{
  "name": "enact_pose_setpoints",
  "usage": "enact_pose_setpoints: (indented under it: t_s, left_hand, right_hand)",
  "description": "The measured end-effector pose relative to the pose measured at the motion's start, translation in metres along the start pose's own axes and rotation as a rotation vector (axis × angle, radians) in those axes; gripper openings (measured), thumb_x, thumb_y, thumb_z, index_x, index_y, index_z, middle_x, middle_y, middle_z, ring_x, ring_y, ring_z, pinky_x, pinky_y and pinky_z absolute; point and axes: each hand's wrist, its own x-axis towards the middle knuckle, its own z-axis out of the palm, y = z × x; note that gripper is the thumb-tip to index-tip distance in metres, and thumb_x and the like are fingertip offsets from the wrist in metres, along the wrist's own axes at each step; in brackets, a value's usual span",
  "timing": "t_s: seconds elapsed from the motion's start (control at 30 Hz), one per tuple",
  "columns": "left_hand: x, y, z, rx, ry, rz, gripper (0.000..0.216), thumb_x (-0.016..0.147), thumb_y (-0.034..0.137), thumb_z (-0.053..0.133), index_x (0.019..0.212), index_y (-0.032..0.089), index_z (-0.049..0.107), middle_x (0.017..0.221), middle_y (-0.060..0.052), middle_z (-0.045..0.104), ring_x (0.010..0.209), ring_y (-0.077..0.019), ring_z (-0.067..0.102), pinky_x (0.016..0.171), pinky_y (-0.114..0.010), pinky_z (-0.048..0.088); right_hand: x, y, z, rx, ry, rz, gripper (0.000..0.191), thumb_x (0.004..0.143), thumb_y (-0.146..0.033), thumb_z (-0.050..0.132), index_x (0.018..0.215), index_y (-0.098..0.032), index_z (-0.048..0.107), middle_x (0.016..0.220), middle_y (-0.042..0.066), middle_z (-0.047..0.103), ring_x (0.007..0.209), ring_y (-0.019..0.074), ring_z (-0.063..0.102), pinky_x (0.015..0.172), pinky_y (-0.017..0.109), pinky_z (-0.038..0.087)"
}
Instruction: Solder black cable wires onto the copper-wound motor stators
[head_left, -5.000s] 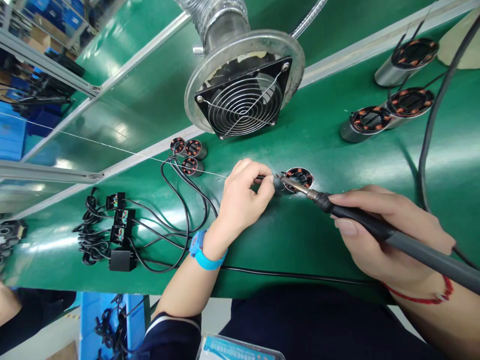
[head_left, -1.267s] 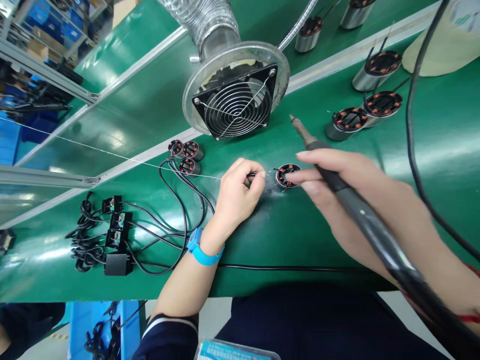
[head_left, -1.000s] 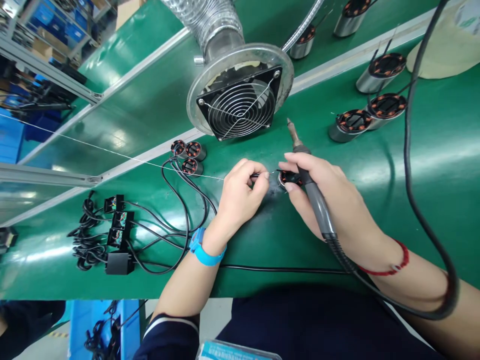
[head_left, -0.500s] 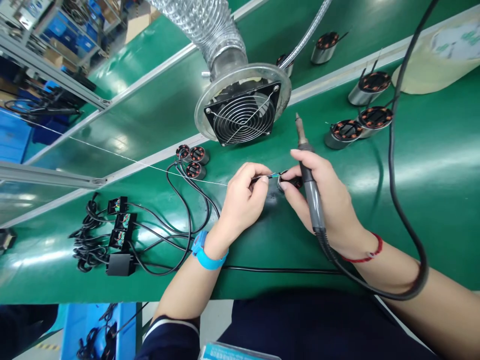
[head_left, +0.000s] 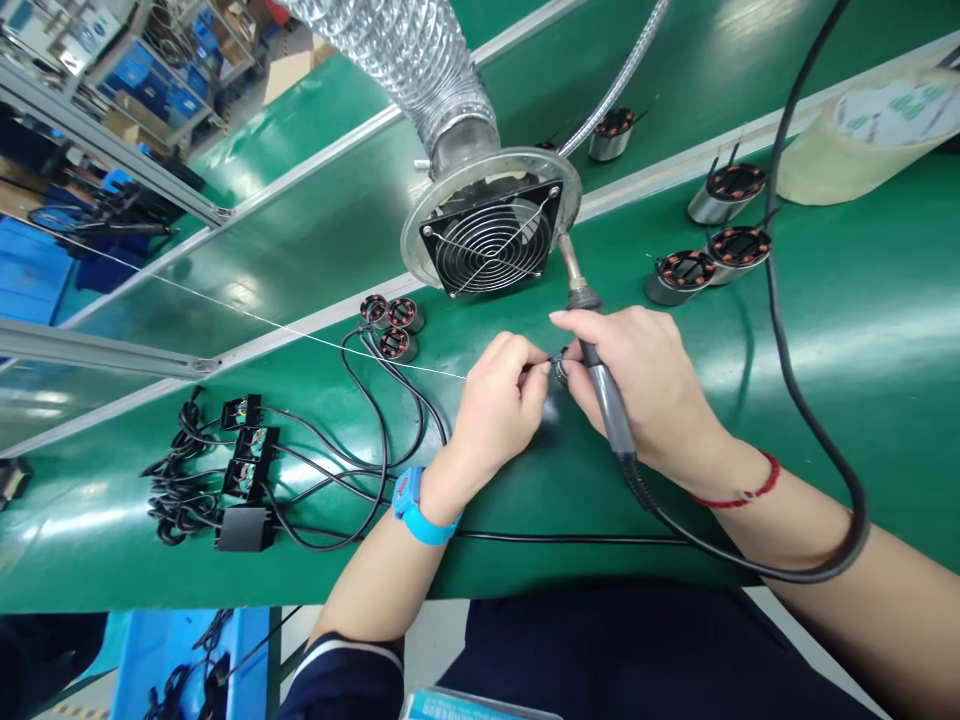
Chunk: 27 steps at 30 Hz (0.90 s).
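Note:
My right hand is closed with a soldering iron resting across it, the metal tip pointing up and away beside the fume extractor fan. Its thumb and finger also pinch at a small metal motor part, mostly hidden behind the fingers. Facing it, my left hand pinches a thin dark cable end, and the fingertips of both hands almost meet there. A thin strand of solder wire runs from the upper left to my left hand.
The fume extractor hangs just beyond my hands. Coil-wound motor stators stand at right, with others left of centre. Open black boxes with wires and cables lie at left. A tape roll sits at far right.
My right hand has turned and shifted slightly left, swinging the iron's tip left toward the fan. The coloured wire between the fingertips is now mostly covered. The view has shifted slightly.

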Motion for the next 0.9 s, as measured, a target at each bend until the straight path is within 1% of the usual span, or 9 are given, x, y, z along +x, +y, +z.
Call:
enact_pose_setpoints:
  t_s: [0.07,0.17,0.3,0.4,0.57,0.67,0.77,0.9]
  left_hand:
    - [-0.001,0.002,0.002,-0.010,0.031,-0.047,0.020,0.085,0.008,0.057,0.071,0.021,0.048,0.073,0.000,0.056,0.073,-0.0144,0.055,0.070,-0.027,0.045]
    - [-0.004,0.004,0.007,-0.121,0.065,-0.202,0.017,0.085,0.010,0.057,0.073,0.020,0.051,0.073,0.001,0.058,0.073,-0.0132,0.056,0.070,-0.026,0.046]
    - [-0.006,0.004,0.013,-0.409,0.032,-0.445,0.013,0.088,0.014,0.057,0.076,0.019,0.053,0.069,0.004,0.057,0.062,-0.0094,0.053,0.061,-0.022,0.044]
    - [-0.005,0.006,0.014,-0.526,0.042,-0.544,0.015,0.086,0.012,0.058,0.074,0.018,0.052,0.063,0.006,0.054,0.055,-0.0072,0.050,0.055,-0.019,0.042]
    - [-0.001,0.012,0.011,-0.625,0.058,-0.645,0.017,0.085,0.010,0.059,0.071,0.018,0.052,0.057,0.007,0.054,0.048,-0.0060,0.051,0.047,-0.017,0.040]
    - [0.000,0.012,0.009,-0.682,0.032,-0.667,0.017,0.085,0.012,0.062,0.071,0.017,0.054,0.055,0.006,0.056,0.046,-0.0061,0.052,0.047,-0.018,0.044]
    - [0.000,0.010,0.008,-0.726,0.005,-0.663,0.018,0.084,0.019,0.068,0.071,0.017,0.055,0.056,0.005,0.060,0.046,-0.0065,0.054,0.050,-0.019,0.047]
    - [0.003,0.007,0.009,-0.752,-0.005,-0.642,0.019,0.081,0.024,0.072,0.071,0.017,0.057,0.058,0.003,0.062,0.049,-0.0073,0.057,0.052,-0.020,0.049]
  right_hand:
    - [-0.001,-0.004,0.001,-0.038,0.018,0.003,0.034,0.096,-0.022,0.045,0.128,-0.019,0.057,0.088,0.006,0.069,0.081,0.0265,0.061,0.075,0.041,0.046]
    - [-0.004,-0.012,0.004,-0.023,0.082,0.039,0.033,0.096,-0.019,0.047,0.128,-0.018,0.056,0.087,0.005,0.069,0.077,0.0250,0.059,0.069,0.038,0.043]
    - [-0.008,-0.019,0.008,0.037,0.161,0.023,0.034,0.097,-0.018,0.051,0.131,-0.021,0.050,0.085,0.003,0.069,0.079,0.0242,0.062,0.073,0.038,0.046]
    - [-0.011,-0.018,0.011,0.089,0.173,0.039,0.034,0.099,-0.021,0.052,0.132,-0.023,0.048,0.090,0.003,0.071,0.081,0.0235,0.064,0.075,0.039,0.048]
    - [-0.016,-0.010,0.008,0.164,0.114,0.084,0.036,0.099,-0.024,0.053,0.134,-0.028,0.048,0.095,0.002,0.074,0.088,0.0248,0.069,0.083,0.045,0.051]
    - [-0.015,-0.004,0.005,0.198,0.153,0.166,0.043,0.096,-0.022,0.056,0.137,-0.030,0.045,0.097,0.002,0.074,0.099,0.0261,0.069,0.089,0.048,0.052]
    - [-0.014,0.001,0.005,0.256,0.163,0.191,0.045,0.094,-0.021,0.059,0.137,-0.029,0.046,0.097,0.002,0.073,0.104,0.0254,0.068,0.092,0.048,0.053]
    - [-0.012,0.003,0.007,0.323,0.133,0.259,0.043,0.094,-0.025,0.060,0.135,-0.027,0.049,0.095,0.003,0.073,0.100,0.0236,0.070,0.090,0.043,0.056]
